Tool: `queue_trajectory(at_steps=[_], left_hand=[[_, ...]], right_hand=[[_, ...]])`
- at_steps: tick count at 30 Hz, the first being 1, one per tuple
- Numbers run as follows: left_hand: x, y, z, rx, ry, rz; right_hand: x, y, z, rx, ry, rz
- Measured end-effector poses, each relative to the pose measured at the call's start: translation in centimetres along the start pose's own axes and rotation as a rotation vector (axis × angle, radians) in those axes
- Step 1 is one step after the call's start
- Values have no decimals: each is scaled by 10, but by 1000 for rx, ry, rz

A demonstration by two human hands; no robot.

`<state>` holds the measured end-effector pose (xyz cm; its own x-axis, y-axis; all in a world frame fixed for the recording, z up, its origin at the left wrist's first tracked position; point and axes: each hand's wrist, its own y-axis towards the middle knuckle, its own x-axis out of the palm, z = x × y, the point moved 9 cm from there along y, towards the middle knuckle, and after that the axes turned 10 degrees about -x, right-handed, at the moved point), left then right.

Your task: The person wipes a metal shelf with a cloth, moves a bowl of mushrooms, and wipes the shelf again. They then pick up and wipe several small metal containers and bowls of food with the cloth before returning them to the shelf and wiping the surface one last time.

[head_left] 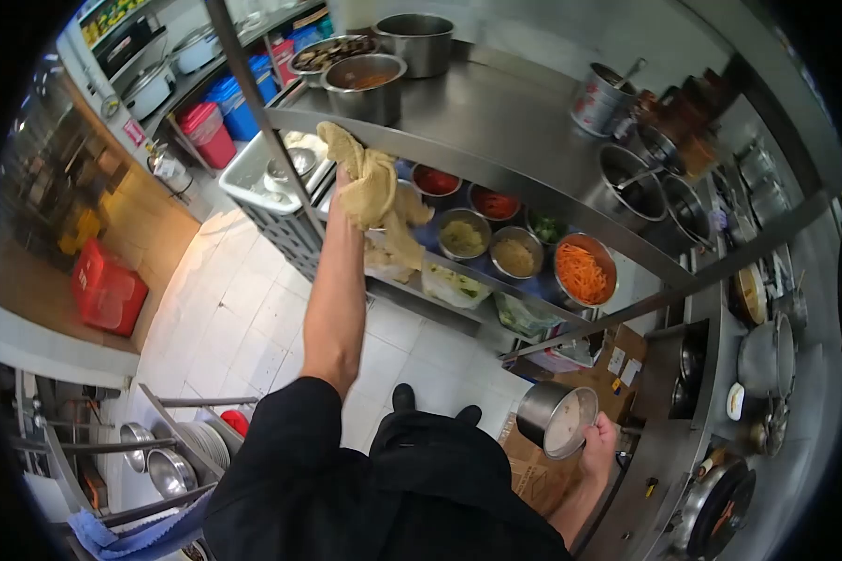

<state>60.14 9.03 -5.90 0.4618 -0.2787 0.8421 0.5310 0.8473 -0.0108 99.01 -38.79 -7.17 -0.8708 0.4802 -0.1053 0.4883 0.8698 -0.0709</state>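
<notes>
My left hand (343,179) is raised at the edge of the steel shelf, mostly hidden by a yellowish cloth (372,187). The cloth is bunched in my grip, and one end hangs below the shelf. Low on the right, my right hand (598,451) is closed on the rim or handle side of a metal pot (541,411). Tilted toward me, the pot shows a pale, whitish content (567,425) inside. Just beyond the cloth on the shelf stands a steel pot (365,98) with reddish-brown food.
Under the shelf are metal tubs of shredded carrot (582,273), green food (463,236) and red food (437,179). A white crate (253,187) stands left. Pots (765,360) line the right side. Plates (203,443) and bowls sit on a lower-left rack. Cardboard (526,467) covers floor near the right hand.
</notes>
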Motion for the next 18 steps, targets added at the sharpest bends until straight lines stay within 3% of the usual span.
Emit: queue_trajectory(at_steps=[1, 2, 3, 5, 7, 8, 10, 11, 13, 14, 16, 17, 18], left_hand=[[37, 3, -11, 51, -50, -169], [44, 3, -18, 221, 6, 100], [43, 28, -45, 202, 13, 92], [9, 60, -73, 532, -17, 216], [88, 16, -118, 401, 57, 594], [96, 20, -149, 377, 138, 639], [130, 15, -210, 147, 141, 752], [137, 21, -240, 143, -147, 729], [156, 24, -274, -11, 26, 563], [154, 16, -266, 7, 29, 574], [206, -13, -236, -319, 1489, 362], [218, -16, -227, -36, 1551, 230], [222, -19, -224, -85, 1718, 166]], right_hand=[[-12, -2, 12, -2, 7, 23], [-24, -2, 23, -43, 2, 30], [-38, -4, 30, -79, -5, 33], [-64, -7, 40, -49, -17, 20], [-67, 3, 35, -46, -22, -25], [-71, 7, 27, -30, -1, 9], [-86, 21, 37, -73, 21, 35], [-89, 30, 38, -76, 30, 10], [-97, 39, 40, -41, 33, 6], [-100, 45, 43, -28, 44, -15], [-101, 54, 41, -54, 49, -55], [-101, 59, 39, -76, 51, -77], [-103, 63, 42, -78, 57, -82]])
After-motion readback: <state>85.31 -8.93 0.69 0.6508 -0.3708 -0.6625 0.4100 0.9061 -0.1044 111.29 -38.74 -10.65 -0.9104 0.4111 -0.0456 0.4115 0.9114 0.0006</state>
